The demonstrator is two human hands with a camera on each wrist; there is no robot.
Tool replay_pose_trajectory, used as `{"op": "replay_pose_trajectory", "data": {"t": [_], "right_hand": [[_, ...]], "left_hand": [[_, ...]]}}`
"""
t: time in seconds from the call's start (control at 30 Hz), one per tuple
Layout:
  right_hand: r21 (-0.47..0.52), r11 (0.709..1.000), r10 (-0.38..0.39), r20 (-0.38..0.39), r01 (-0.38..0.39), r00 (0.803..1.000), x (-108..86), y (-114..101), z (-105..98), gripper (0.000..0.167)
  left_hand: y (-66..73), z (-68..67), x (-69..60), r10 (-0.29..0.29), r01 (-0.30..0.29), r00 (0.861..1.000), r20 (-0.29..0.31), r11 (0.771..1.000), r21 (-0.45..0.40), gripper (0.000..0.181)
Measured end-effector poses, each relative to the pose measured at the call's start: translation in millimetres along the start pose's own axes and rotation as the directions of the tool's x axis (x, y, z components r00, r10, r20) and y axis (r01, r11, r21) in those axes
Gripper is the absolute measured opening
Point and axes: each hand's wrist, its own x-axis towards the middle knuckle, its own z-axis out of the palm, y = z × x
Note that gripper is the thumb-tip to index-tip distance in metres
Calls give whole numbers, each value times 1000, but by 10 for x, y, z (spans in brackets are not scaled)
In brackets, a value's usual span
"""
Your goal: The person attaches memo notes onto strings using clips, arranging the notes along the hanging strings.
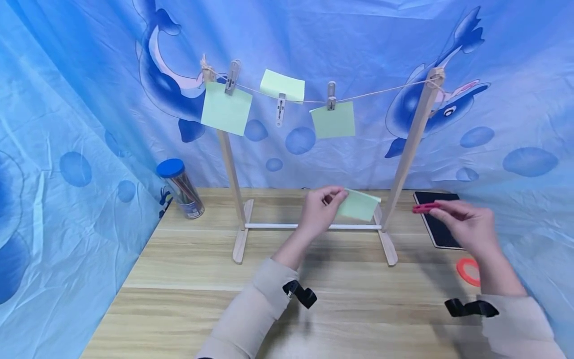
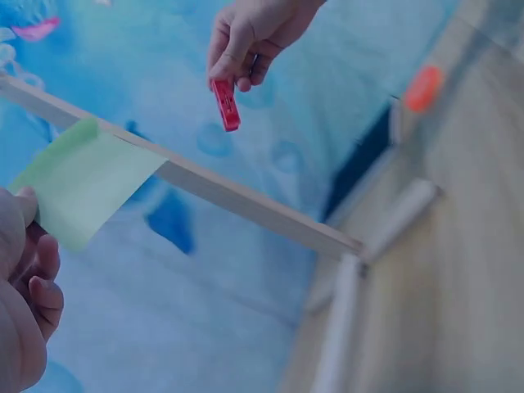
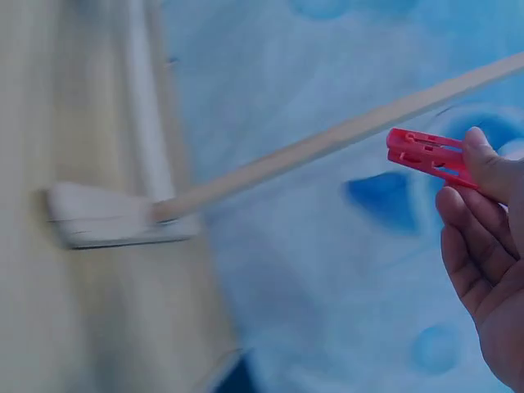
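Note:
My left hand (image 1: pixel 319 209) pinches a pale green sticky note (image 1: pixel 358 205) by its left edge, in front of the wooden stand's low crossbar. To the right of the stand, my right hand (image 1: pixel 471 224) grips a red clothespin (image 1: pixel 425 207) between thumb and fingers, its far end pointing left. Both show again in the right wrist view, where the clothespin (image 3: pixel 430 154) looks closed. Above, a string (image 1: pixel 381 92) runs between the two posts. Grey clothespins (image 1: pixel 331 94) hold three green notes (image 1: pixel 227 109) on it; the middle note stands up above the string.
The stand's right post (image 1: pixel 412 139) rises between my hands. A black notebook (image 1: pixel 437 219) lies behind my right hand, with an orange ring (image 1: pixel 468 271) nearer. A clear jar with a blue lid (image 1: pixel 171 168) stands at the left. A blue dolphin curtain (image 1: pixel 287 159) hangs behind the table.

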Motion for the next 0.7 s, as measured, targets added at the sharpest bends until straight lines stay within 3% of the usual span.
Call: {"op": "replay_pose_trajectory", "data": {"t": [0.13, 0.27, 0.4, 0.53, 0.63, 0.7], "right_hand": [[55, 984, -166, -47, 168, 985, 314, -213, -215, 22], [-5, 965, -263, -36, 263, 964, 602, -483, -432, 15], [-83, 930, -360, 4, 359, 933, 874, -824, -587, 11], [-111, 892, -437, 41, 439, 898, 1108, -1149, -663, 19], [-93, 872, -478, 45, 480, 877, 1265, -1354, -690, 23], [-91, 869, -485, 41, 486, 874, 1362, -1481, -695, 23]], "left_hand": [[228, -47, 221, 66, -69, 995, -80, 997, -40, 15], [404, -45, 376, 79, -90, 984, -160, 994, -61, 16], [521, 18, 464, 93, -114, 965, -246, 991, -69, 18], [609, 86, 517, 113, -144, 941, -319, 987, -75, 19], [675, 123, 566, 126, -161, 931, -344, 984, -77, 19], [722, 142, 611, 135, -172, 928, -348, 982, -77, 19]]}}
